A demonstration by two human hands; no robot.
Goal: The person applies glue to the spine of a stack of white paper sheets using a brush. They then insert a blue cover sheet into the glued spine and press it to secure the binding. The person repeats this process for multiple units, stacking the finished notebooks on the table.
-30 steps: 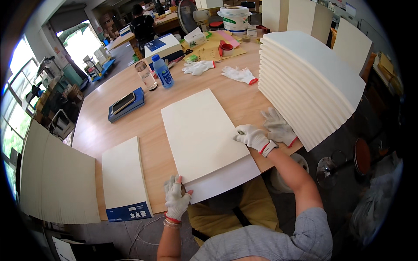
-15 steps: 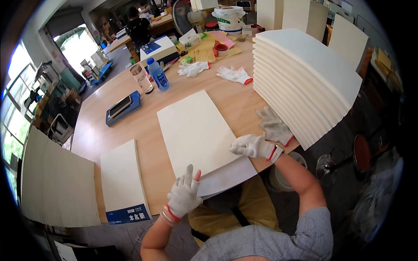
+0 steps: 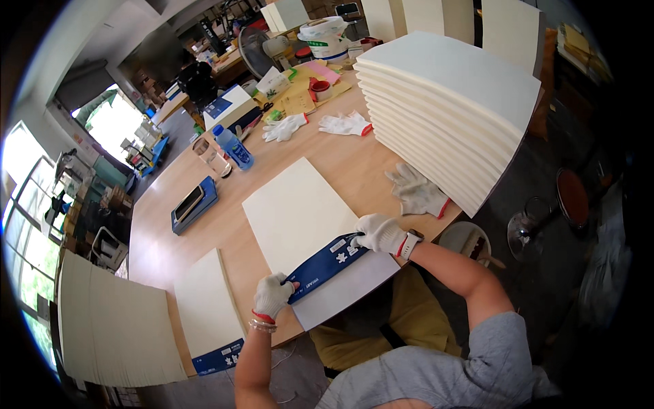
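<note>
A dark blue paper band (image 3: 323, 268) with white printing stretches across the near end of a cream paper pad (image 3: 293, 210). My left hand (image 3: 273, 296), in a white knit glove, pinches the band's left end. At the other end, the gloved fingers of my right hand (image 3: 381, 233) close on it. A pale grey-white sheet (image 3: 347, 292) sticks out from beneath the pad toward me. To the left lies a second cream pad (image 3: 208, 300), with a similar blue band (image 3: 219, 357) at its near end.
A tall stack of cream pads (image 3: 443, 102) stands at right, beside a grey glove (image 3: 417, 191). More pale sheets (image 3: 116, 320) are piled at far left. Farther back are a phone (image 3: 189, 204) on a blue box, a blue-capped bottle (image 3: 234, 147), a clear tumbler (image 3: 212, 158) and white gloves (image 3: 346, 124).
Both hands, apart and without the band before, now hold the blue band between them over the pad's near end. My left fingers have closed. The view has shifted and tilted.
</note>
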